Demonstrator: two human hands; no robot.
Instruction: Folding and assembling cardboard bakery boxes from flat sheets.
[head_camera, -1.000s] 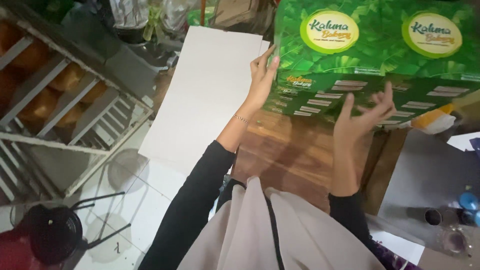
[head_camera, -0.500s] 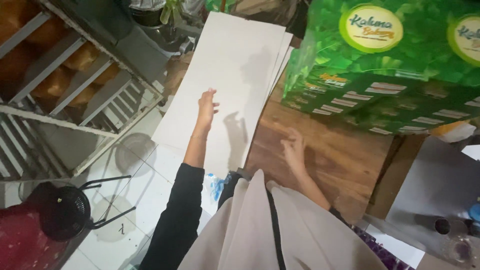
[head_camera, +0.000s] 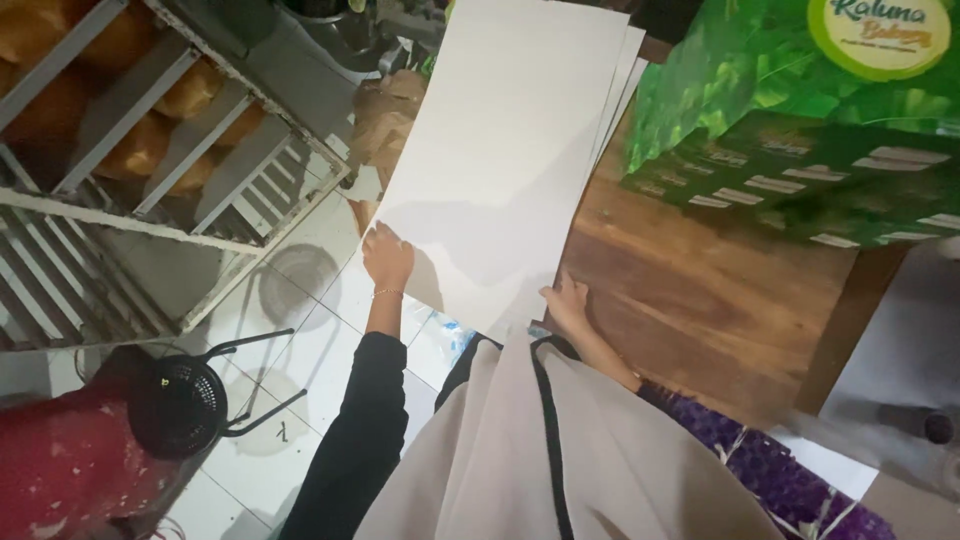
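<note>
Here, the stack of white sheets (head_camera: 505, 150) is pinched at its near corners, the left hand (head_camera: 386, 256) on the overhanging corner and the right hand (head_camera: 566, 300) on the table-side one, so both sides are steadied. Beneath the right-hand grip lies the wooden table (head_camera: 700, 290); beyond it stand green printed boxes (head_camera: 800, 120). Left of the grip, a metal rack of bread (head_camera: 120, 150) is seen.

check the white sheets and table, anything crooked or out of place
The stack of white sheets is fanned unevenly at its right edge and overhangs the wooden table's left side. The left hand and right hand grip its near corners. The green printed boxes sit tilted.
</note>
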